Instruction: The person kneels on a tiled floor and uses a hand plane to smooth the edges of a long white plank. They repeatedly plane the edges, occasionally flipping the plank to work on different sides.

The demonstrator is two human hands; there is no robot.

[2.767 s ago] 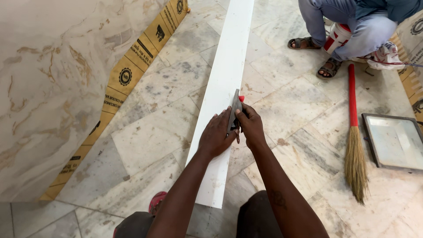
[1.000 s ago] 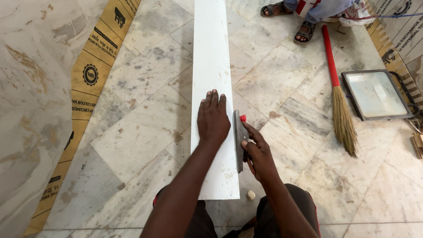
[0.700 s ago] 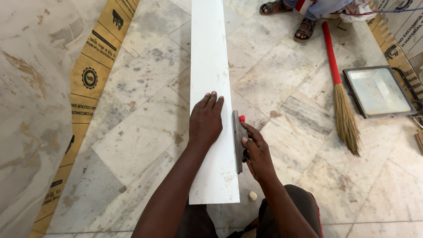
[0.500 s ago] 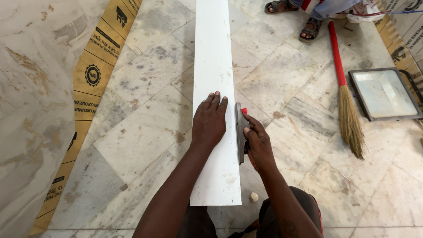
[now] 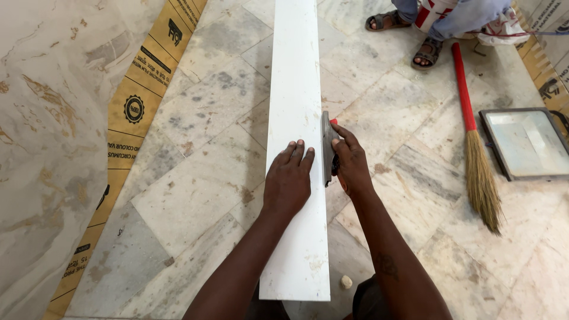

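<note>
Two hands work: left hand [image 5: 288, 181] flat on the white board [image 5: 296, 89], right hand [image 5: 351, 163] fingers gripping a sanding block [image 5: 326, 148].

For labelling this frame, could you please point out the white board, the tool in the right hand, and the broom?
white board [image 5: 294, 77], head view, bare upper face.
grey hand tool [image 5: 326, 145], head view, flat blade.
broom [image 5: 480, 178], head view, straw bristles.

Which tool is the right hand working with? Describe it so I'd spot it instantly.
Find the long white board lying on the marble floor. At its right edge, the right hand holds a flat grey block on edge against the board, the only grey tool there; the left hand lies flat alongside.
</note>
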